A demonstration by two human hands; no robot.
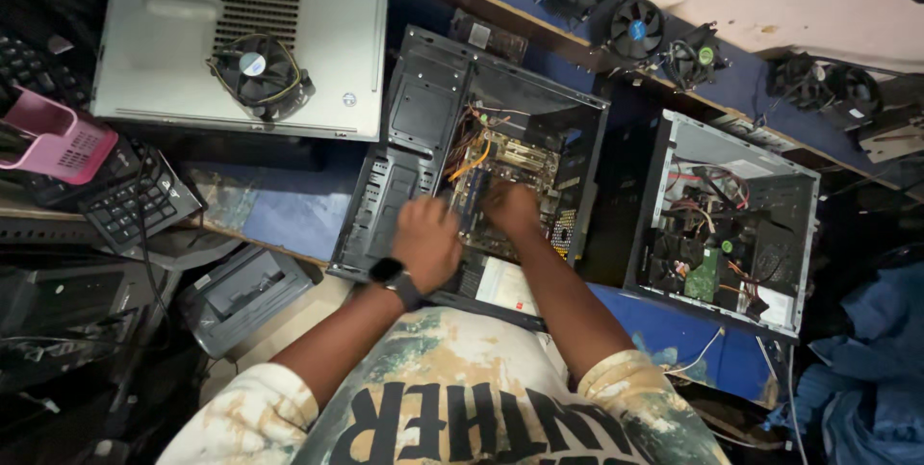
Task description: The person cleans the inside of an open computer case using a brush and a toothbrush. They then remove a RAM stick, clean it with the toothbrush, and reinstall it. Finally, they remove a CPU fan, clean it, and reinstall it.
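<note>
An open black computer case (409, 109) lies on its side on the blue bench in front of me, with a motherboard (510, 171) and orange and yellow cables inside. My left hand (426, 239), with a dark watch on the wrist, reaches into the case over the board's lower left part. Just to its right, my right hand (510, 207) presses down on the board. Both hands are blurred and their fingers are curled downward. Whether either one holds anything is hidden.
A second open case (727, 224) with cables stands to the right. A grey case panel (173, 51) with a loose fan (255, 70) lies at the upper left. Several cooler fans (635, 27) line the back shelf. A pink basket (58, 138), keyboards (130, 205) and a printer (241, 292) sit on the left.
</note>
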